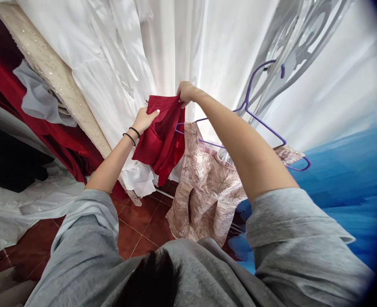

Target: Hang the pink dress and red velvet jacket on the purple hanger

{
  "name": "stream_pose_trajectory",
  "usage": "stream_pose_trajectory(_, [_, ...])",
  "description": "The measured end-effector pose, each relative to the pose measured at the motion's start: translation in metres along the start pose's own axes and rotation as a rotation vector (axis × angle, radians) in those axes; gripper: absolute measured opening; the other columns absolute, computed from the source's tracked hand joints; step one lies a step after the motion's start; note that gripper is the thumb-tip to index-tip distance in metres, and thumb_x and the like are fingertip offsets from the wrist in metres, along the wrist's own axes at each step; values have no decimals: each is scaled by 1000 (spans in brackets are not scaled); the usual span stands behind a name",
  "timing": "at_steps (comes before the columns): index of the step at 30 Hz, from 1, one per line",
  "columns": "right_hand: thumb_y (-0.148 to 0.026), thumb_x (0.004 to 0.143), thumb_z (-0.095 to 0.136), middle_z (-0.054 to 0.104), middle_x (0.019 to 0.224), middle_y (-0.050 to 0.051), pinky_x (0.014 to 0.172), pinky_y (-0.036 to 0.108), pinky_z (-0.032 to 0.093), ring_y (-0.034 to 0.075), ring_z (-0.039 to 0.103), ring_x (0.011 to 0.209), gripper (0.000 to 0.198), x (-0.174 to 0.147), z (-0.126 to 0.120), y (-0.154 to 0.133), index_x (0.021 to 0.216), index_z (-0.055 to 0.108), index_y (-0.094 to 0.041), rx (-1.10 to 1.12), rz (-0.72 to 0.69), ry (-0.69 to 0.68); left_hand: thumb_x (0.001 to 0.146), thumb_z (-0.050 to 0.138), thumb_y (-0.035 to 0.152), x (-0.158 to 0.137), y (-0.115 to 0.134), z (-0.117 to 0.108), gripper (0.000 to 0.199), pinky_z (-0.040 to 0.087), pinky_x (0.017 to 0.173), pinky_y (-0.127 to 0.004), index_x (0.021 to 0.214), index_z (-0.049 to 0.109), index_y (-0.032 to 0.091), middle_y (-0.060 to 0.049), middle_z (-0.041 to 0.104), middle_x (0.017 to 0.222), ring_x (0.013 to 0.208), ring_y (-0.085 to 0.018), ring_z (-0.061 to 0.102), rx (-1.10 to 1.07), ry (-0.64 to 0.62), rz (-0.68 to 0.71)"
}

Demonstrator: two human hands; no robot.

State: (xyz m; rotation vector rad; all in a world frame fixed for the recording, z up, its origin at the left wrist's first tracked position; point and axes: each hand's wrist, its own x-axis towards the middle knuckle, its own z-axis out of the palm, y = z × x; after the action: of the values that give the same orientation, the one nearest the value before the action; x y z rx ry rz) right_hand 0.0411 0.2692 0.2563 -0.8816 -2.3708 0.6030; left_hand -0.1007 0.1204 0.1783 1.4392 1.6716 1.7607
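A dark red satin garment hangs between my two hands, its top edge pulled fairly straight. My left hand grips its left side, the thumb lying across the front of the cloth. At the upper right corner my right hand pinches the fabric with closed fingers. Just right of the red cloth, a pink brocade dress hangs on a purple hanger. My right forearm passes in front of part of that hanger and hides it.
White gowns, a beaded cream garment and red fabric hang to the left. White curtains cover the back. A scrolled white metal frame bears the hanger's hook. Blue painted surface stands right; reddish tiles lie below.
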Motion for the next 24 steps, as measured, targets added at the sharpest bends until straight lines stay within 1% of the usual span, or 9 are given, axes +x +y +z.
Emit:
stream_pose_trajectory(3, [0, 76, 76, 61, 59, 4, 82, 38, 58, 23, 70, 79, 17, -32, -36, -11, 65, 67, -10, -236, 209, -108, 79, 71, 31, -4, 14, 16, 21, 54, 74, -26, 75, 65, 12, -2, 67, 72, 75, -16, 64, 28, -28, 78])
stream_pose_trajectory(6, [7, 75, 72, 69, 77, 7, 86, 36, 58, 23, 72, 90, 15, -64, -58, -28, 81, 71, -6, -430, 167, -89, 82, 68, 33, -16, 37, 27, 28, 51, 66, -24, 65, 56, 16, 2, 56, 62, 67, -14, 59, 53, -23, 215])
stream_pose_trajectory(9, [3, 77, 72, 71, 105, 15, 94, 32, 54, 25, 70, 107, 20, -89, -65, -30, 96, 71, 0, -638, 120, -46, 87, 66, 39, -48, 59, 46, 35, 49, 62, -24, 63, 50, 18, 2, 50, 59, 62, -13, 55, 102, -38, 334])
stream_pose_trajectory(11, [-3, 81, 69, 69, 111, 19, 95, 33, 53, 27, 69, 111, 18, -102, -64, -19, 98, 70, 3, -744, 98, -72, 90, 63, 44, -76, 65, 64, 37, 48, 60, -26, 65, 50, 19, 1, 50, 60, 60, -13, 52, 141, -142, 353])
stream_pose_trajectory(13, [-10, 83, 70, 69, 104, 17, 90, 37, 55, 29, 70, 107, 14, -112, -61, -2, 91, 70, 1, -778, 55, -142, 90, 62, 52, -100, 61, 80, 42, 48, 60, -28, 66, 49, 19, 0, 50, 61, 59, -14, 50, 201, -382, 351])
stream_pose_trajectory(15, [-20, 82, 74, 69, 94, 14, 85, 41, 58, 31, 71, 101, 18, -118, -58, 12, 81, 70, -3, -730, 25, -204, 91, 56, 63, -109, 51, 88, 49, 48, 59, -29, 67, 50, 20, -1, 50, 62, 59, -15, 50, 245, -583, 342])
stream_pose_trajectory(16, [-24, 83, 75, 69, 91, 12, 84, 42, 58, 31, 71, 100, 21, -120, -57, 18, 79, 69, -4, -692, 23, -224, 92, 48, 68, -107, 45, 89, 54, 48, 60, -30, 69, 52, 20, -2, 51, 64, 62, -16, 51, 243, -595, 336])
stream_pose_trajectory(20, [-23, 81, 76, 66, 86, 11, 82, 43, 59, 31, 71, 96, 20, -126, -56, 18, 80, 69, -4, -621, 92, -228, 101, 19, 64, -80, 29, 85, 64, 52, 74, -33, 94, 65, 19, -10, 66, 95, 88, -21, 61, 236, -262, 360])
stream_pose_trajectory(24, [-10, 76, 75, 64, 82, 11, 77, 43, 58, 30, 71, 88, 17, -133, -58, 4, 88, 68, 0, -593, 205, -214, 100, 41, 49, -71, 32, 98, 38, 43, 92, -38, 98, 67, 20, -12, 68, 116, 114, -27, 58, 578, -99, 531])
